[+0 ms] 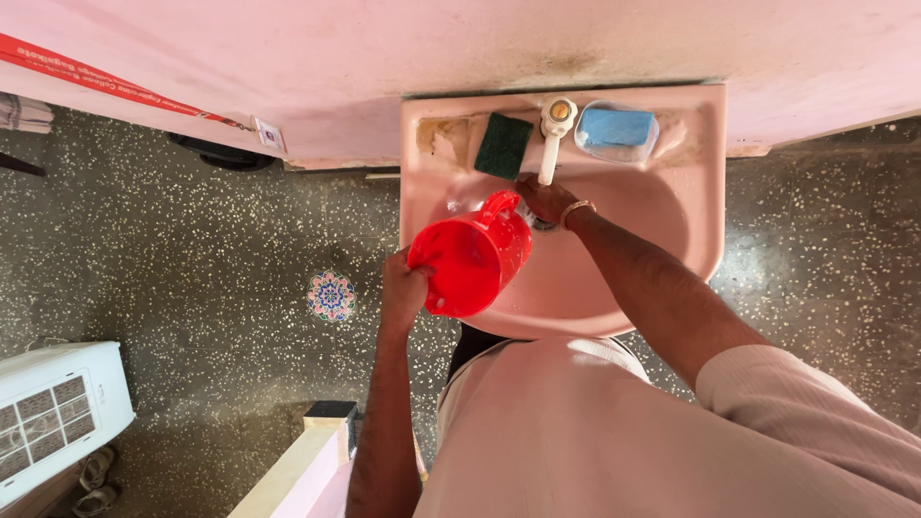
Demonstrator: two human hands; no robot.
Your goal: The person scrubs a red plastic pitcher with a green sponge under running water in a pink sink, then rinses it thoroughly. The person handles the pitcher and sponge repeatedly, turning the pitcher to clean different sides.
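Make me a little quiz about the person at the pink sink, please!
1. True or false: the red jug stands on the floor.
2. Which hand grips the jug's rim? A) left hand B) right hand
3. Fill in: the green scrub pad lies on the sink ledge to the ____ of the white tap in the picture.

Key
1. False; it is held tilted over the sink basin.
2. A; the right hand reaches in under the tap.
3. Left; a blue soap in its clear dish sits on the other side.
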